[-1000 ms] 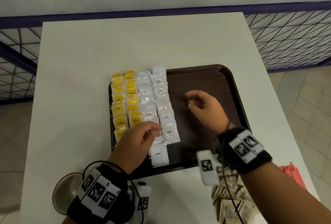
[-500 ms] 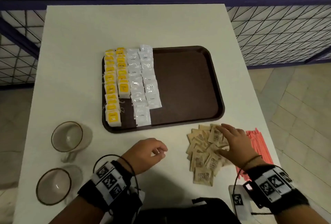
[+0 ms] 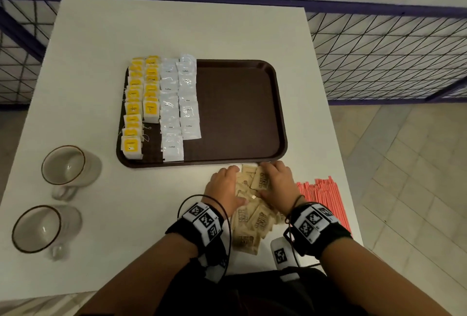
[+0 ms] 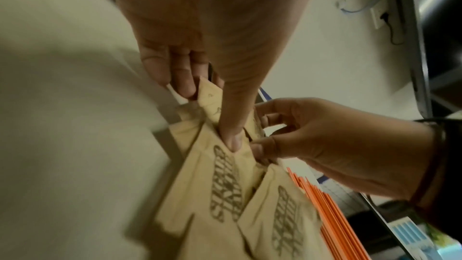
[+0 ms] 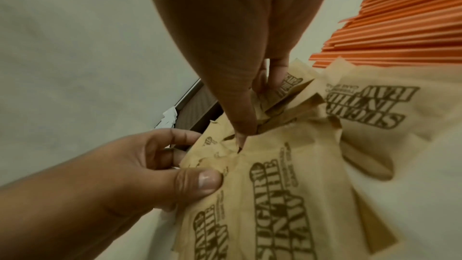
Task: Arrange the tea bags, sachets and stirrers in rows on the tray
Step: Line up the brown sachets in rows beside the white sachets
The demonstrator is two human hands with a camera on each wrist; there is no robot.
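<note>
Gripping brown sugar sachets, both hands, white table, purple railing, tiled floor

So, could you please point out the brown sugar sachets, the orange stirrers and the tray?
brown sugar sachets (image 3: 249,241): head view, face of the nearest packet.
orange stirrers (image 3: 326,194): head view, middle of the bundle.
tray (image 3: 235,113): head view, bare floor.

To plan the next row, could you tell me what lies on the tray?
On the tray: two rows of yellow tea bags and two of white sachets. Overlaps hide each row's count.
</note>
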